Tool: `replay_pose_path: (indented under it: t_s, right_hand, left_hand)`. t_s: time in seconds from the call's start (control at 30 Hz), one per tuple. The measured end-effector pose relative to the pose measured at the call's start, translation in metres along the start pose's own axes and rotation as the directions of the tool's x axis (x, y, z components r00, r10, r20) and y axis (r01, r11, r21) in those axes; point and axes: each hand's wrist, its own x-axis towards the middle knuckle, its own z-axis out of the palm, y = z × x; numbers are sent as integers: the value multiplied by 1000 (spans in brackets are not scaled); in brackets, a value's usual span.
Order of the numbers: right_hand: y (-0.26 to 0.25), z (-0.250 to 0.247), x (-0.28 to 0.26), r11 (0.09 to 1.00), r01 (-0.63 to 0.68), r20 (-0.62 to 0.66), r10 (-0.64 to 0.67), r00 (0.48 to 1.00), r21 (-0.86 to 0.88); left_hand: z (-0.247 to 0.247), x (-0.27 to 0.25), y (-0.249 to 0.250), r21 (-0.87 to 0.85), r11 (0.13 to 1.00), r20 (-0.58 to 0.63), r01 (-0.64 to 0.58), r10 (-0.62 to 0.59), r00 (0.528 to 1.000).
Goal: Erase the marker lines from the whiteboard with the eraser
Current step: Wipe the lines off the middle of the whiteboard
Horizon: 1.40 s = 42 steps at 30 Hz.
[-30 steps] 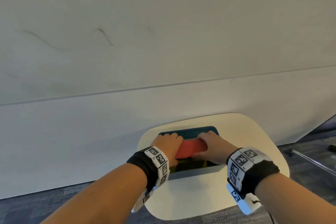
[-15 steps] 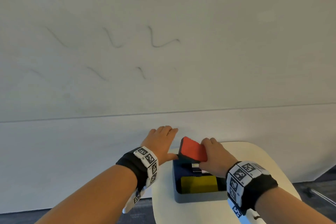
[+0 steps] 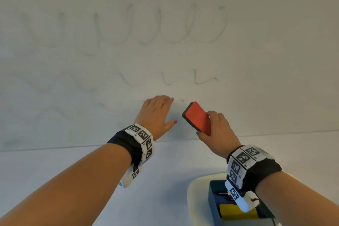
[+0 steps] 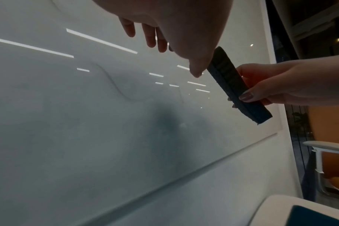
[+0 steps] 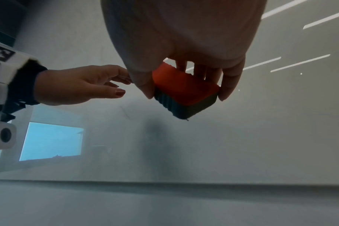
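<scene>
right hand (image 3: 218, 130) pinches eraser (image 3: 197, 117) by its long edges | long axis tilts up-left, red back outward | left hand (image 3: 156, 113) spread near whiteboard (image 3: 256, 60)

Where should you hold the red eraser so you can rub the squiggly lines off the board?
Hold the eraser by its two long edges, coming from the red back. The right hand does this now: thumb on one edge, fingers on the other. That probably suits wiping, since the dark felt side stays uncovered and faces the whiteboard, and the flat block gives both edges a firm pinch.
</scene>
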Motion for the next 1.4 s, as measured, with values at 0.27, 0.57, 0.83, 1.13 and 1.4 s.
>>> replay_pose_path:
  t_s: [0.27, 0.57, 0.83, 1.13, 1.4]
  right_hand:
    - [-85, -25, 25, 998, 49, -212, -58, 975, -46]
    - [-129, -55, 42, 992, 51, -392, -94, 915, -118]
    - [-125, -80, 72, 980, 63, -466, -147, 872, -191]
    - [-85, -88, 105, 966, 130, -446, -219, 868, -222]
    - [-38, -78, 121, 961, 141, -440, -236, 867, -237]
  left_hand:
    - [-77, 15, -62, 103, 995, -141, 9, 5, 990]
    - [-134, 38, -98, 139, 990, -251, 35, 1, 968]
    - [-155, 68, -123, 130, 984, -310, 125, -79, 947]
    - [-133, 110, -105, 150, 977, -348, 151, -90, 933]
    - [-100, 121, -95, 159, 967, -399, 201, -123, 909]
